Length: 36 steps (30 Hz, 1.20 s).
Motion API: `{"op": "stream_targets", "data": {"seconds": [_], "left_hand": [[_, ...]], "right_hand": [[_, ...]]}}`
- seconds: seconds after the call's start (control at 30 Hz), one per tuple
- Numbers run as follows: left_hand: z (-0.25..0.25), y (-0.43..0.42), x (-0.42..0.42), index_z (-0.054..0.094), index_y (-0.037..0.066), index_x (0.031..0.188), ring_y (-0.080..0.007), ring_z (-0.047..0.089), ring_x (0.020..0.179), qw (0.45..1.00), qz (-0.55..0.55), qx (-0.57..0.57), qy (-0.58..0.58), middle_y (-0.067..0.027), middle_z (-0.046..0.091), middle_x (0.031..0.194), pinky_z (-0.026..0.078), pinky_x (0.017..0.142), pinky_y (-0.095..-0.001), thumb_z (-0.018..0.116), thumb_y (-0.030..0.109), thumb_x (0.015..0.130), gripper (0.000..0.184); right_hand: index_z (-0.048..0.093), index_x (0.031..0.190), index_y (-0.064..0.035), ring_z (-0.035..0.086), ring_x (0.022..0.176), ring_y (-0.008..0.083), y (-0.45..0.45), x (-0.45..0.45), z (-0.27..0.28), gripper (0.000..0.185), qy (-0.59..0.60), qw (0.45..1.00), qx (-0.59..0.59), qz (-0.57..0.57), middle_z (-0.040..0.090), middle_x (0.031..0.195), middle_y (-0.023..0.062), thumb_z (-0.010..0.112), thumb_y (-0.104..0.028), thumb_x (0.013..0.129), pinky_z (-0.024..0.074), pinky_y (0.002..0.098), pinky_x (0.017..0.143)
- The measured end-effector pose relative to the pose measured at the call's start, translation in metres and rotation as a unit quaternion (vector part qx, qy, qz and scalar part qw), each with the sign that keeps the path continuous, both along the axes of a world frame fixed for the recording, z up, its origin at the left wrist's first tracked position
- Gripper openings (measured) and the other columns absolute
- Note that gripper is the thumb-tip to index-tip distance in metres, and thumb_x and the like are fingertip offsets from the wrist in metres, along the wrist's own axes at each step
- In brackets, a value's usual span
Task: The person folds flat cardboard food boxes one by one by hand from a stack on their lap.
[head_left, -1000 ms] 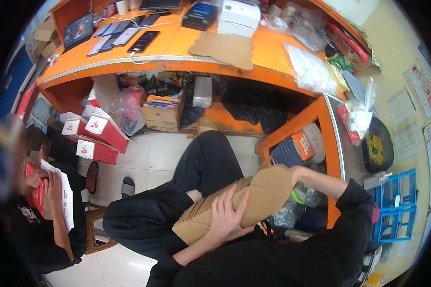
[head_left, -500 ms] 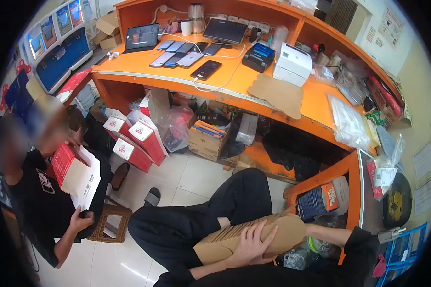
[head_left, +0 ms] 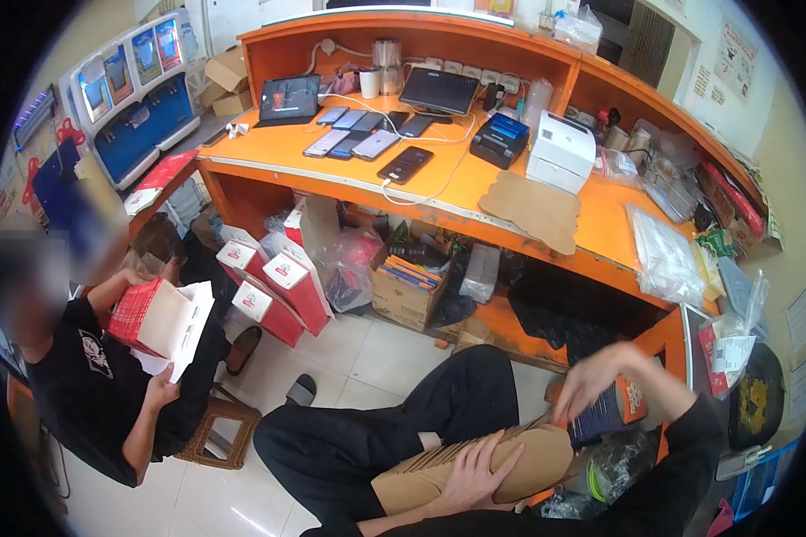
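Note:
A stack of flattened brown cardboard boxes (head_left: 412,488) lies across my lap, its layered edges fanned along the upper side. My left hand (head_left: 475,476) rests over the stack with fingers wrapped round it, holding it against my legs. Above the stack's right end is my right hand (head_left: 593,380), fingers bent downward and close together. Its fingertips are at the stack's upper right edge; whatever they pinch is too small to make out. Just right of the stack sits a clear plastic bag (head_left: 620,465) with a bright green band.
A person (head_left: 81,380) at left holds a red and white box (head_left: 166,322). Red boxes (head_left: 291,286) stand on the floor below the orange desk (head_left: 349,179). Phones (head_left: 406,166) and a white printer (head_left: 560,152) are on it. An open carton (head_left: 403,300) stands underneath.
My right hand has risen from behind the stack's right end to above its upper edge. My left hand keeps its hold. The other person's box has tilted, and the view has shifted slightly.

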<state>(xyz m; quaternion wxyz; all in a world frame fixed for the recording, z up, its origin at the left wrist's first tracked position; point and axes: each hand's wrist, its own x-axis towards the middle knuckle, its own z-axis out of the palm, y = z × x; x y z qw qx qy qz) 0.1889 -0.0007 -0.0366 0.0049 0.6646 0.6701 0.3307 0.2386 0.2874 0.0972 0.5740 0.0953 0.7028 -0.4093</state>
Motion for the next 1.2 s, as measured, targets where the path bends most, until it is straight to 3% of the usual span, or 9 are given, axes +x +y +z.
{"op": "stream_targets", "data": {"seconds": [0.13, 0.3, 0.43, 0.6, 0.63, 0.7, 0.8, 0.93, 1.2], "left_hand": [[-0.008, 0.001, 0.003, 0.036, 0.012, 0.139, -0.0353, 0.039, 0.121, 1.000, -0.001, -0.012, 0.023, -0.0220, 0.035, 0.137, 0.030, 0.099, -0.0448, 0.064, 0.064, 0.066, 0.094], [0.053, 0.029, -0.027, 0.023, 0.007, 0.143, -0.0367, 0.035, 0.124, 0.961, -0.136, 0.022, -0.242, -0.0212, 0.032, 0.139, 0.026, 0.103, -0.0477, 0.067, 0.051, 0.074, 0.093], [0.060, 0.085, -0.046, 0.041, 0.005, 0.132, -0.0283, 0.041, 0.120, 0.935, -0.281, -0.017, -0.215, -0.0152, 0.046, 0.128, 0.028, 0.100, -0.0437, 0.069, 0.040, 0.076, 0.072], [0.052, 0.127, -0.035, 0.065, 0.002, 0.090, -0.0269, 0.054, 0.094, 0.770, -0.472, -0.175, -0.392, -0.0096, 0.061, 0.096, 0.036, 0.089, -0.0353, 0.071, 0.030, 0.073, 0.033], [0.059, 0.125, -0.033, 0.064, 0.003, 0.072, -0.0239, 0.050, 0.094, 0.833, -0.445, -0.128, -0.302, -0.0062, 0.059, 0.087, 0.029, 0.093, -0.0372, 0.072, 0.030, 0.073, 0.028], [-0.003, 0.164, -0.020, 0.049, 0.012, 0.115, -0.0310, 0.045, 0.112, 0.817, -0.560, -0.108, -0.084, -0.0141, 0.048, 0.118, 0.032, 0.098, -0.0419, 0.062, 0.023, 0.080, 0.039], [0.014, 0.145, -0.025, 0.041, 0.015, 0.136, -0.0343, 0.039, 0.122, 0.835, -0.541, -0.093, 0.044, -0.0185, 0.041, 0.132, 0.033, 0.100, -0.0446, 0.064, 0.027, 0.080, 0.061], [0.037, 0.100, -0.029, 0.064, 0.004, 0.073, -0.0203, 0.044, 0.100, 0.859, -0.392, 0.032, -0.328, -0.0031, 0.058, 0.079, 0.020, 0.096, -0.0407, 0.071, 0.032, 0.074, 0.029], [0.019, 0.112, -0.028, 0.063, 0.003, 0.068, -0.0179, 0.041, 0.104, 0.848, -0.400, -0.037, -0.347, 0.0001, 0.059, 0.079, 0.014, 0.097, -0.0405, 0.071, 0.035, 0.076, 0.034]], "right_hand": [[0.066, 0.103, -0.0098, 0.065, 0.086, 0.0250, 0.087, -0.049, 0.037, 0.029, 0.332, 0.881, 0.333, 0.041, 0.069, 0.093, 0.0095, 0.065, -0.029, 0.081, 0.0502, 0.0312, 0.077], [0.057, 0.107, 0.0026, 0.057, 0.100, 0.0390, 0.202, -0.110, -0.093, 0.040, 0.590, 0.594, 0.543, -0.067, 0.061, 0.100, 0.0253, 0.061, -0.029, 0.083, 0.0452, 0.0429, 0.086], [0.054, 0.107, 0.0062, 0.050, 0.110, 0.0429, 0.178, -0.138, -0.083, 0.034, 0.468, 0.700, 0.514, -0.164, 0.054, 0.111, 0.0311, 0.056, -0.020, 0.085, 0.0413, 0.0468, 0.092], [0.056, 0.100, 0.0024, 0.057, 0.095, 0.0450, 0.149, -0.134, -0.060, 0.022, 0.467, 0.674, 0.556, -0.137, 0.060, 0.097, 0.0283, 0.057, -0.011, 0.083, 0.0460, 0.0493, 0.081], [0.056, 0.099, 0.0020, 0.058, 0.092, 0.0434, 0.153, -0.135, -0.065, 0.020, 0.474, 0.658, 0.570, -0.130, 0.061, 0.095, 0.0268, 0.057, -0.009, 0.082, 0.0470, 0.0486, 0.079], [0.056, 0.097, 0.0012, 0.061, 0.088, 0.0402, 0.163, -0.136, -0.079, 0.018, 0.484, 0.630, 0.597, -0.114, 0.062, 0.090, 0.0237, 0.056, -0.006, 0.080, 0.0490, 0.0473, 0.074], [0.055, 0.095, 0.0021, 0.062, 0.087, 0.0386, 0.171, -0.141, -0.089, 0.019, 0.453, 0.618, 0.641, -0.046, 0.062, 0.089, 0.0231, 0.057, -0.003, 0.078, 0.0502, 0.0463, 0.075], [0.056, 0.092, 0.0022, 0.063, 0.086, 0.0360, 0.171, -0.142, -0.099, 0.016, 0.473, 0.582, 0.659, -0.048, 0.063, 0.088, 0.0215, 0.056, 0.000, 0.076, 0.0510, 0.0444, 0.073], [0.061, 0.083, -0.0021, 0.064, 0.074, 0.0346, 0.164, -0.138, -0.087, 0.007, 0.509, 0.501, 0.697, -0.066, 0.065, 0.074, 0.0188, 0.054, -0.004, 0.080, 0.0509, 0.0428, 0.068]]}}
